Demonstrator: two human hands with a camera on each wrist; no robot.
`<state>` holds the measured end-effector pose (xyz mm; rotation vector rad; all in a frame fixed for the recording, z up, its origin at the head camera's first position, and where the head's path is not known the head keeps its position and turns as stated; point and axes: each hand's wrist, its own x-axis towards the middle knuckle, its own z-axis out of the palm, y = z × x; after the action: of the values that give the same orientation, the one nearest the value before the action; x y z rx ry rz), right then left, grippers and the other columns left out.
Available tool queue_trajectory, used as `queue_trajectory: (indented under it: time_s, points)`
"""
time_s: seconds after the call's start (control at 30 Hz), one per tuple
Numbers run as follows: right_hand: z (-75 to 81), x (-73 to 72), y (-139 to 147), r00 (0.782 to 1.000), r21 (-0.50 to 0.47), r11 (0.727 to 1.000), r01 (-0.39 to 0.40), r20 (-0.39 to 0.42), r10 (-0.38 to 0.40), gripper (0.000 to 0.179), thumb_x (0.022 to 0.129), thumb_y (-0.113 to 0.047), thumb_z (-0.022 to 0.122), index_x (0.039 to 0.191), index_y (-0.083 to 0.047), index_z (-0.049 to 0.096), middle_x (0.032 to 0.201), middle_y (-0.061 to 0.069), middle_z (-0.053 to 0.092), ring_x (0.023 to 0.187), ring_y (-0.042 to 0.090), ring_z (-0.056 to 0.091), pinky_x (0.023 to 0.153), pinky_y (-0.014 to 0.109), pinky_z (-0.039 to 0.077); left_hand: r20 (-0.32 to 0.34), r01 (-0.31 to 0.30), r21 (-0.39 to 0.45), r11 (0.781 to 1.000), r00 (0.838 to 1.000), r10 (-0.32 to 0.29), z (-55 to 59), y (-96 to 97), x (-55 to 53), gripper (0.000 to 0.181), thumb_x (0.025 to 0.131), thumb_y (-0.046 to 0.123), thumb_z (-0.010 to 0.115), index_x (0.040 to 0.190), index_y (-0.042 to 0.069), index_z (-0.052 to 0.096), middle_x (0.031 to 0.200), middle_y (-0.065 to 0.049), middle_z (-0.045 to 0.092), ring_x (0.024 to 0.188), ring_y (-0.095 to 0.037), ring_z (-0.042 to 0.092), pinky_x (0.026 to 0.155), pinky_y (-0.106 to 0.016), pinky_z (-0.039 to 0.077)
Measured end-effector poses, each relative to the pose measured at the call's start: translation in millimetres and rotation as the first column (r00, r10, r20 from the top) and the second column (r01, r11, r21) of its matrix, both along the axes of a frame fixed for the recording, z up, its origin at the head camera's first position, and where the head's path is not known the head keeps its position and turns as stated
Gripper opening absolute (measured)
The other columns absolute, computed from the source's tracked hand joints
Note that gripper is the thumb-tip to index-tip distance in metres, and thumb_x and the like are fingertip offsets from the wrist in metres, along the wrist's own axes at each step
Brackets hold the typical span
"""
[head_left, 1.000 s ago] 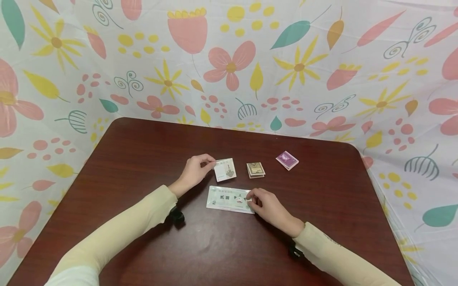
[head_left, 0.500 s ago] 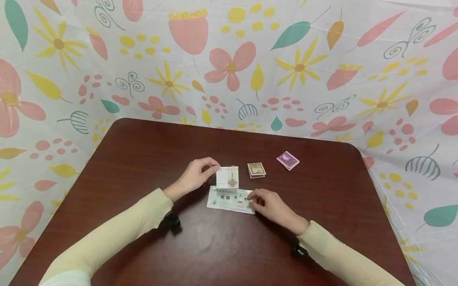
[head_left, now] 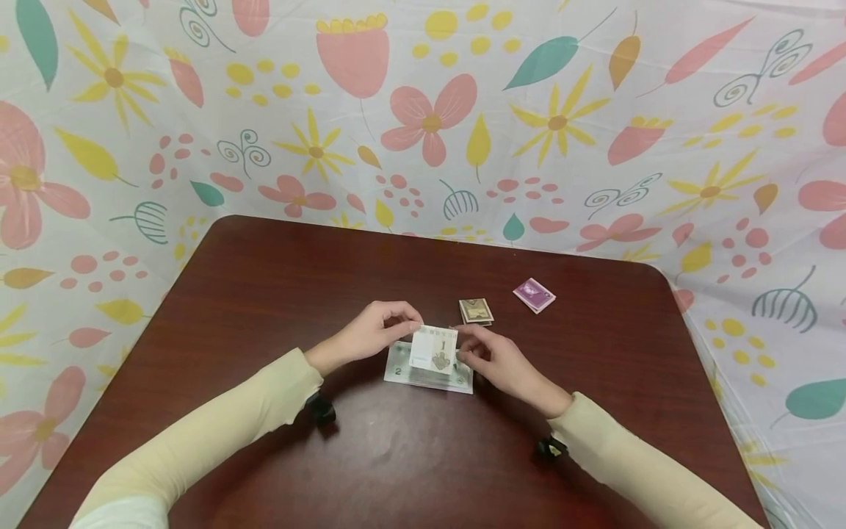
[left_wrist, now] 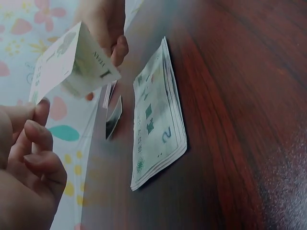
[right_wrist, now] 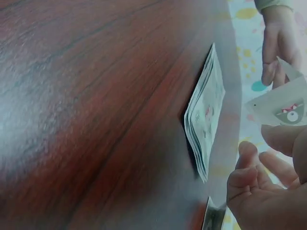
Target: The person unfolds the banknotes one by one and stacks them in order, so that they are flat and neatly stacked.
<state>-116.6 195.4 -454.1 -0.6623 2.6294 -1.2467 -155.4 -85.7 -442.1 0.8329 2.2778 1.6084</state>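
My left hand pinches the left corner of a folded 1-yuan banknote between thumb and finger. In the left wrist view the note is bent in a V, raised above the table. Below it lies a flat stack of green banknotes marked 2, partly covered in the head view. My right hand is at the note's right side, its index fingertip by the upper right corner. In the right wrist view its fingers are bent and apart; whether they touch the note is unclear.
A small folded brown banknote lies just behind my right hand. Farther back to the right is a folded purple one. The dark wooden table ends against a flower-printed cloth.
My left hand has carried the folded 1-yuan banknote right and toward me, over the green stack. My right hand has left the stack's right end and risen slightly to the note's side.
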Motion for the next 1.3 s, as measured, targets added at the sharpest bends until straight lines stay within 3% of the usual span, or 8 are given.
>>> queue_trajectory:
  time_s: [0.17, 0.3, 0.47, 0.57, 0.73, 0.97, 1.17, 1.3]
  points:
    - [0.0, -0.1, -3, 0.999, -0.013, 0.999, -0.041, -0.003, 0.041, 0.047, 0.094, 0.001, 0.068, 0.14, -0.005, 0.062, 0.101, 0.008, 0.075, 0.08, 0.014, 0.066, 0.071, 0.027, 0.053, -0.015, 0.065, -0.009, 0.998, 0.998, -0.065, -0.4, 1.7, 1.8, 0.01, 0.103, 0.01, 0.066, 0.105, 0.008, 0.075, 0.095, 0.001, 0.072, 0.083, -0.013, 0.061, 0.073, -0.028, 0.05]
    - [0.1, 1.4, -4, 1.0, -0.021, 1.0, -0.023, 0.0, 0.023, 0.037, 0.093, 0.0, 0.07, 0.13, -0.008, 0.068, 0.097, 0.003, 0.072, 0.077, 0.013, 0.064, 0.068, 0.026, 0.051, -0.031, 0.073, -0.015, 0.997, 0.997, -0.073, -1.3, 1.3, 2.1, 0.009, 0.103, 0.011, 0.066, 0.104, 0.008, 0.075, 0.096, 0.001, 0.073, 0.085, -0.012, 0.062, 0.076, -0.03, 0.05]
    - [1.0, 4.1, -2, 1.0, -0.05, 0.998, 0.026, 0.009, -0.026, 0.014, 0.092, -0.006, 0.077, 0.105, -0.007, 0.072, 0.089, 0.001, 0.066, 0.073, 0.009, 0.058, 0.062, 0.024, 0.047, -0.019, 0.042, -0.016, 0.999, 0.999, -0.042, -1.5, -2.3, 1.7, 0.009, 0.103, 0.01, 0.066, 0.104, 0.007, 0.074, 0.093, -0.001, 0.072, 0.079, -0.015, 0.061, 0.068, -0.029, 0.051]
    - [0.1, 5.7, 2, 0.999, -0.051, 0.997, 0.05, 0.009, -0.05, 0.009, 0.093, -0.008, 0.078, 0.1, -0.008, 0.071, 0.086, 0.0, 0.064, 0.071, 0.007, 0.057, 0.061, 0.024, 0.046, -0.006, 0.02, -0.025, 0.999, 1.0, -0.02, -2.7, -5.8, 2.1, 0.009, 0.103, 0.011, 0.065, 0.105, 0.007, 0.074, 0.092, -0.003, 0.071, 0.068, -0.016, 0.058, 0.059, -0.027, 0.049]
    - [-1.2, 6.5, 7, 0.996, -0.064, 0.995, 0.082, 0.035, -0.079, 0.007, 0.095, -0.008, 0.075, 0.098, -0.007, 0.069, 0.079, 0.0, 0.065, 0.065, 0.01, 0.059, 0.056, 0.025, 0.047, 0.0, -0.004, -0.036, 0.999, 1.0, 0.004, -6.5, -11.5, 2.6, 0.01, 0.104, 0.01, 0.064, 0.106, 0.005, 0.072, 0.093, -0.007, 0.071, 0.064, -0.02, 0.058, 0.058, -0.027, 0.048]
    - [-2.6, 7.3, 10, 0.992, -0.105, 0.987, 0.121, 0.04, -0.117, 0.007, 0.095, -0.001, 0.072, 0.098, -0.003, 0.066, 0.08, 0.008, 0.069, 0.063, 0.014, 0.06, 0.057, 0.023, 0.047, -0.057, -0.098, -0.11, 0.989, 0.994, 0.092, -14.9, -17.3, 3.0, 0.007, 0.104, 0.011, 0.065, 0.105, 0.009, 0.072, 0.094, -0.001, 0.071, 0.084, -0.016, 0.064, 0.073, -0.027, 0.05]
    - [-2.7, 8.2, 7, 0.987, -0.151, 0.978, 0.142, 0.09, -0.129, 0.017, 0.096, 0.0, 0.072, 0.107, 0.0, 0.059, 0.081, 0.015, 0.07, 0.058, 0.015, 0.056, 0.05, 0.024, 0.045, -0.082, -0.171, -0.127, 0.977, 0.983, 0.162, -19.9, -16.0, 7.0, 0.009, 0.103, 0.01, 0.066, 0.112, 0.008, 0.064, 0.091, -0.001, 0.071, 0.068, -0.011, 0.053, 0.065, -0.026, 0.044]
    - [-3.1, 8.3, 6, 0.982, -0.193, 0.969, 0.154, 0.136, -0.129, 0.027, 0.095, 0.002, 0.071, 0.113, -0.001, 0.05, 0.079, 0.021, 0.068, 0.055, 0.022, 0.054, 0.046, 0.027, 0.045, -0.02, -0.165, -0.065, 0.984, 0.986, 0.164, -22.6, -16.0, 11.8, 0.018, 0.105, 0.009, 0.062, 0.119, 0.007, 0.051, 0.092, -0.01, 0.07, 0.057, -0.014, 0.05, 0.056, -0.026, 0.044]
